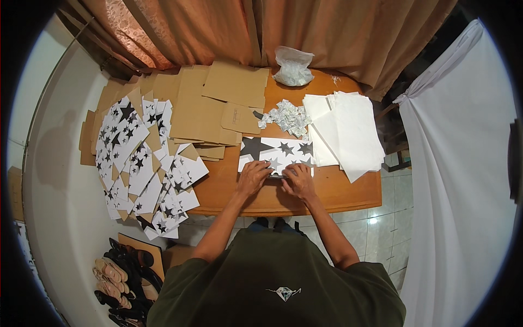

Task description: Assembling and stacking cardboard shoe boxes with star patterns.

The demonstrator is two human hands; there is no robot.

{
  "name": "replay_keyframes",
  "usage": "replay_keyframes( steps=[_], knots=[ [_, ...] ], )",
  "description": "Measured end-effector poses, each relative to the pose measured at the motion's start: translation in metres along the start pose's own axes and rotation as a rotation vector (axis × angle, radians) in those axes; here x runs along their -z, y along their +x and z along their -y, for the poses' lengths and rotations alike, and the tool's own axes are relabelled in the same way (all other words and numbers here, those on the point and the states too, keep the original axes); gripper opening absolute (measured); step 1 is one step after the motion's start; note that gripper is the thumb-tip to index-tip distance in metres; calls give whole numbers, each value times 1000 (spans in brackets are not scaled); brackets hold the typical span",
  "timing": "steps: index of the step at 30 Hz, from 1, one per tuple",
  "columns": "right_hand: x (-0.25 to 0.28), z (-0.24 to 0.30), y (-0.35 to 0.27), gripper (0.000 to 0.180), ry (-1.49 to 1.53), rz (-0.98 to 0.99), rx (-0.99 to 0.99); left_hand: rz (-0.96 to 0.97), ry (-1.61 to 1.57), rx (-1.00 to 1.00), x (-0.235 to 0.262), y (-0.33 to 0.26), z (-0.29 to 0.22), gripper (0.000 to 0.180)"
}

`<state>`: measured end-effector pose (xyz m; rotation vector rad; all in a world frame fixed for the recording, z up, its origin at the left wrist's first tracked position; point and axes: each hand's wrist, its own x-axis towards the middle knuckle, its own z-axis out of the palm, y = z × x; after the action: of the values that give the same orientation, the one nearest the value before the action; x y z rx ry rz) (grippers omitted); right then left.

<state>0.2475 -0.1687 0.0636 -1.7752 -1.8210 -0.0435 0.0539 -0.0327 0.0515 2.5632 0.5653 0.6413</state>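
A white cardboard box (277, 147) printed with black and grey stars lies at the table's front, its lid facing up. My left hand (254, 177) grips its near edge on the left, fingers curled over the top. On the right part of the same edge, my right hand (299, 180) holds it with bent fingers. Between the hands a dark slot shows at the box's front. Just beyond the box lies a heap of small silvery-white packets (289, 117), with a dark grey object (257, 115) beside it, too small to name.
Star-printed cardboard sheets (144, 163) overlap in a pile at the left. Flat brown cardboard pieces (201, 117) cover the back left of the wooden table (234, 199). White paper sheets (354, 131) are stacked at the right. A clear plastic bag (293, 68) stands at the back; shoes (122, 278) sit lower left.
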Motion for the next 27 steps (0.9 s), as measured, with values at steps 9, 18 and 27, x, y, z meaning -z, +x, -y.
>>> replay_keyframes(
  steps=[9,18,27],
  knots=[
    [-25,-11,-12,29,-14,-18,27,9,-26,0,2,1,-4,32],
    [-16,-18,-14,32,155,19,7,20,-5,-67,-7,-10,12,43],
    [-12,-13,-14,28,91,23,23,-10,36,-42,-11,-11,8,33]
  ],
)
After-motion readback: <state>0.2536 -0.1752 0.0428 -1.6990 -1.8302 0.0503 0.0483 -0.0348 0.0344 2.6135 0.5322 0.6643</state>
